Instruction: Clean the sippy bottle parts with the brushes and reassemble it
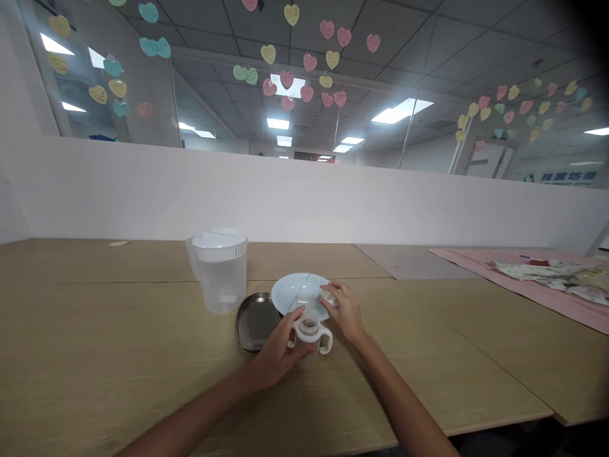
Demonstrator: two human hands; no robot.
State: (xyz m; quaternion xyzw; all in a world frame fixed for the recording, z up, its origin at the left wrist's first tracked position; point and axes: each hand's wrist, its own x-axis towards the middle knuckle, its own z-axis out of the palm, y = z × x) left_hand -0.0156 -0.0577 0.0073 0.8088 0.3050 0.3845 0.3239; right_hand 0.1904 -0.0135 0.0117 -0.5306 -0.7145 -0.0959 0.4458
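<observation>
My left hand (pixel 278 353) is wrapped round a small white two-handled cup (pixel 309 327), upright on the table with its round mouth uncovered. My right hand (pixel 346 312) pinches a small whitish piece (pixel 327 297) over the right side of a white oval plate (pixel 288 292); its exact shape is partly hidden by the fingers. The plate lies just behind the cup, and something clear and thin seems to rest on it. To the left of the cup is a shallow metal dish (pixel 255 322), its right edge by the plate and my left hand.
A translucent lidded pitcher (pixel 221 273) stands behind the metal dish. On the wooden table (pixel 143 355), a pink cloth (pixel 514 279) with packets (pixel 547 273) lies at far right. A white wall (pixel 285 203) with glass above borders the back.
</observation>
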